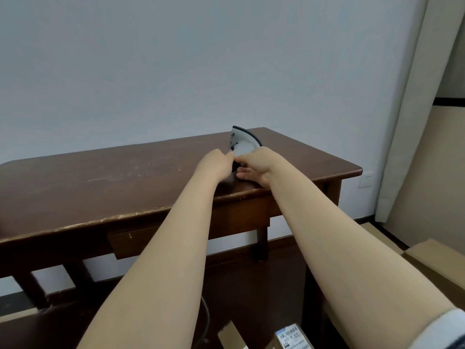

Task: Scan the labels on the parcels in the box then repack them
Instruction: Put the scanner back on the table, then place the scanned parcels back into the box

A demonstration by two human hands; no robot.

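Observation:
A grey and black handheld scanner (pixel 242 143) stands on the dark wooden table (pixel 100 182) near its right front part. Both my arms reach out to it. My right hand (pixel 254 166) wraps around the scanner's lower body, fingers resting on the tabletop. My left hand (pixel 216 165) pinches the scanner's left side with closed fingers. At the bottom edge of the view a parcel with a white barcode label (pixel 292 336) lies between cardboard flaps (pixel 230 335) of a box, mostly cut off.
Brown cardboard boxes (pixel 427 263) sit on the floor at the right. A black cable (pixel 206 318) hangs down below the table. A pale curtain (pixel 412 109) hangs at the right, and the wall stands directly behind the table.

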